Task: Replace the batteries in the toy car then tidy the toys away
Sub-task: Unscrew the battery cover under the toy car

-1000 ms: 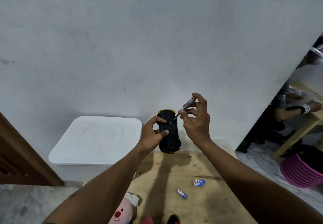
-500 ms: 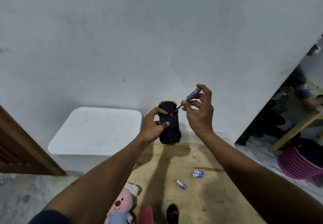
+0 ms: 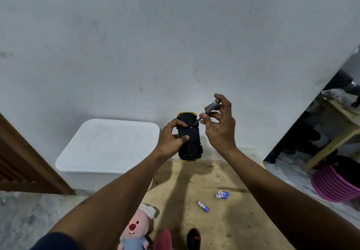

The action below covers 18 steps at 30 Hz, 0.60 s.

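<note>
My left hand (image 3: 171,138) holds a yellow toy car (image 3: 191,142) upside down in the air, its black underside facing me. My right hand (image 3: 220,127) pinches a slim screwdriver (image 3: 207,111) with a clear handle. Its tip rests on the underside near the car's far end. Three blue-and-white batteries lie on the wooden board below: a pair (image 3: 222,194) side by side and a single one (image 3: 203,206) closer to me.
A white lidded storage box (image 3: 109,148) stands against the wall at left. A pink plush toy (image 3: 136,230) and a black remote control (image 3: 193,239) lie at the board's near edge. A pink basket (image 3: 333,185) and wooden table legs (image 3: 331,146) are at right.
Both hands with the car and screwdriver have drifted slightly in the view as my head moved. The screwdriver tip stays on the car's underside.
</note>
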Tool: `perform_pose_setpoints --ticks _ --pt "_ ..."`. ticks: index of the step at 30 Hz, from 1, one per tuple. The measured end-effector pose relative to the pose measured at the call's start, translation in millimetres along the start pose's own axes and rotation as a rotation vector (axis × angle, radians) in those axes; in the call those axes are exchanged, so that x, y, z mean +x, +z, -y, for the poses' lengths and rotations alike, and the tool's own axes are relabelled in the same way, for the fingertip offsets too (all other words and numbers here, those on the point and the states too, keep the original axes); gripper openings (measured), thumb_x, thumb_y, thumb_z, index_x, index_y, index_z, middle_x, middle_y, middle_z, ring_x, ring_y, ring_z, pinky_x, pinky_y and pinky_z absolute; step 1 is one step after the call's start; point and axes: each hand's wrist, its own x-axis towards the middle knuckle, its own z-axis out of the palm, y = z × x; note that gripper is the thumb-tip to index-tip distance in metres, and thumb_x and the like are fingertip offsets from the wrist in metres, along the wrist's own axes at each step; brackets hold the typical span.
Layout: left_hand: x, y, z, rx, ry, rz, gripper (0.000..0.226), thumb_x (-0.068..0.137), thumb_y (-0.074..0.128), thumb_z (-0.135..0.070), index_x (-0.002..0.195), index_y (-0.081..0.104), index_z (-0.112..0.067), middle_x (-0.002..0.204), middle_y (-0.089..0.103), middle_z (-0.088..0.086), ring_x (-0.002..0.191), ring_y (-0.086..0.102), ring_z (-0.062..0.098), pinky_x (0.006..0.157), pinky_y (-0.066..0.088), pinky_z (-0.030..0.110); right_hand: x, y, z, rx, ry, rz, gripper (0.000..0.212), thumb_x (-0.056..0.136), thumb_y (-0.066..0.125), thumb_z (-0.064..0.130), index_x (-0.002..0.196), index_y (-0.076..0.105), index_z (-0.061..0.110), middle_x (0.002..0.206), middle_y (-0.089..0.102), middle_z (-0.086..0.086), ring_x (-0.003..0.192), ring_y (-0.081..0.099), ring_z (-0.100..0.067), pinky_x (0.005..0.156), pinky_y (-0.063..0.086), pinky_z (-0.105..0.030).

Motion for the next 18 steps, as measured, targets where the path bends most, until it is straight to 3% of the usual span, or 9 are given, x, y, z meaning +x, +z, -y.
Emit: perform_pose_setpoints --ticks 5,9,13,18 --pt "-1 -3 3 0.009 0.011 -0.005 0.03 0.081 0.07 0.005 0.101 0.06 -0.015 0.109 0.065 -0.001 0.077 0.07 0.024 0.073 0.061 0.042 -4 0 -3 -0.049 -0.035 0.08 0.06 0.091 0.061 -0.005 0.132 0.042 0.034 0.102 0.063 0.0 0.09 0.071 -0.018 0.069 0.061 -0.028" --pt "-1 -5 8 0.008 -0.001 -0.011 0.03 0.081 0.07 0.003 0.1 0.061 -0.017 0.111 0.066 0.001 0.078 0.072 0.026 0.074 0.061 0.045 -7 -2 -3 -0.084 -0.13 0.117 0.058 0.087 0.07 0.0 0.132 0.046 0.029 0.099 0.065 -0.002 0.094 0.068 -0.012 0.069 0.058 -0.02" --pt "0 -7 11 0.01 -0.007 -0.01 0.029 0.081 0.07 0.004 0.098 0.061 -0.018 0.116 0.066 0.007 0.079 0.074 0.026 0.075 0.062 0.046 -3 4 2 -0.105 -0.198 0.052 0.04 0.086 0.076 0.01 0.123 0.062 0.016 0.094 0.06 -0.001 0.087 0.065 -0.013 0.061 0.054 -0.016" --pt "3 -8 6 -0.001 0.0 -0.016 0.029 0.08 0.07 0.004 0.097 0.061 -0.018 0.117 0.065 0.009 0.077 0.073 0.028 0.071 0.062 0.04 5 9 9 -0.104 -0.2 0.005 0.029 0.087 0.074 0.005 0.115 0.068 0.013 0.086 0.062 0.0 0.079 0.065 -0.014 0.059 0.05 -0.015"
